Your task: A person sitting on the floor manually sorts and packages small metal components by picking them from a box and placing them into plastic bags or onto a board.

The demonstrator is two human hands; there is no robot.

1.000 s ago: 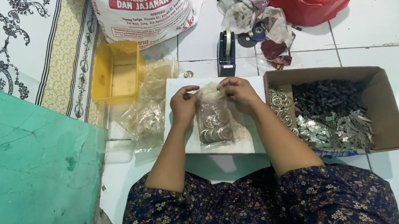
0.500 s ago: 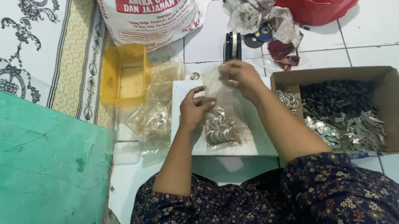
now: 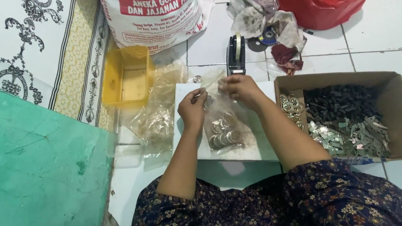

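Got my left hand (image 3: 192,108) and my right hand (image 3: 241,89) both pinched shut on the top edge of a small clear plastic bag of round silvery metal pieces (image 3: 222,128). The bag lies on a white flat board (image 3: 187,142) right in front of my knees, pieces pooled at its bottom end. Just past my right hand stands a black tape dispenser (image 3: 235,56). To my right sits an open brown cardboard box (image 3: 397,98) full of dark and silvery metal parts. A yellow plastic tray (image 3: 129,81) and loose clear bags (image 3: 158,117) are to the left.
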